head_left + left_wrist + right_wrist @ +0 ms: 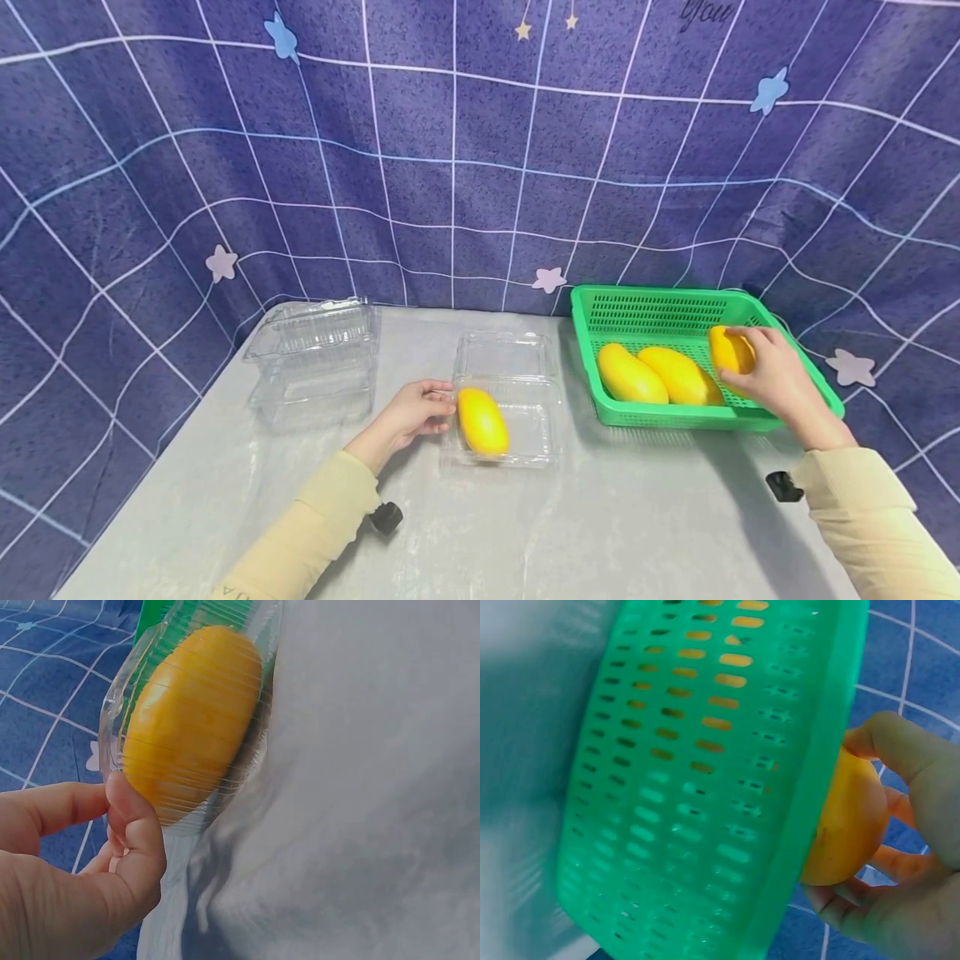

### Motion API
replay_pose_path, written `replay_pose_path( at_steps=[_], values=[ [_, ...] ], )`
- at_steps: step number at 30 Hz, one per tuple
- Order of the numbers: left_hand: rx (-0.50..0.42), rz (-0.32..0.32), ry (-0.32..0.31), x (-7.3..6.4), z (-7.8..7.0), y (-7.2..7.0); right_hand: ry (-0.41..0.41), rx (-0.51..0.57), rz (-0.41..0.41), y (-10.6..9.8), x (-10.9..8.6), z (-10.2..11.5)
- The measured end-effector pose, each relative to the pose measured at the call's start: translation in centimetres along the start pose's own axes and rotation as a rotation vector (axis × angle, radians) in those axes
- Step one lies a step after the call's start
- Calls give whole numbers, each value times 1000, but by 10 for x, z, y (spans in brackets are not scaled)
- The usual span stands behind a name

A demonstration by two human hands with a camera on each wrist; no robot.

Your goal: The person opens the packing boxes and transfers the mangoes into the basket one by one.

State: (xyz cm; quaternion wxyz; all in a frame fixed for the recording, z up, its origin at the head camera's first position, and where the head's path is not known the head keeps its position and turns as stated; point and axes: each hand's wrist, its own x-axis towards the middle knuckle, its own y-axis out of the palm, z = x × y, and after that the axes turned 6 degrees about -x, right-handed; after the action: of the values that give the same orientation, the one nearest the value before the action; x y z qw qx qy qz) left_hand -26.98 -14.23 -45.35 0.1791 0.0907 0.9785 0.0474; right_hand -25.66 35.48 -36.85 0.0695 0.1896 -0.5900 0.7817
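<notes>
My right hand (772, 371) grips a yellow mango (730, 352) over the right part of a green basket (678, 415). In the right wrist view, the thumb and fingers curl round this mango (849, 821) beside the basket rim. Two other mangoes (632, 375) lie inside the basket. My left hand (411, 412) is at the left edge of an open clear plastic container (534, 429), its relaxed fingertips right at the rim. One mango (482, 422) lies in that container's left side. The left wrist view shows this mango (195, 712) through the clear ribbed wall.
Several clear plastic containers (315, 358) stand stacked at the back left of the grey table (600, 517). A blue curtain (420, 167) with a grid and star pattern hangs behind. The container's raised lid (504, 354) lies back towards the curtain.
</notes>
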Motion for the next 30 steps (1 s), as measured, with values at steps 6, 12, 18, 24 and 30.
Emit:
replay_pose_path(
  at_steps=[6,12,18,24,30],
  values=[
    [-5,-9,8,0,1,1,20,-22,41,7,0,-12],
    [-32,-2,11,3,4,-1,26,-40,95,13,6,-23],
    [-46,-26,6,1,4,-1,29,-56,201,18,12,-34],
    [-59,-38,-4,1,3,2,34,-58,336,24,14,-44],
    [-55,-32,2,0,3,4,-27,-91,353,30,15,-53]
  ],
)
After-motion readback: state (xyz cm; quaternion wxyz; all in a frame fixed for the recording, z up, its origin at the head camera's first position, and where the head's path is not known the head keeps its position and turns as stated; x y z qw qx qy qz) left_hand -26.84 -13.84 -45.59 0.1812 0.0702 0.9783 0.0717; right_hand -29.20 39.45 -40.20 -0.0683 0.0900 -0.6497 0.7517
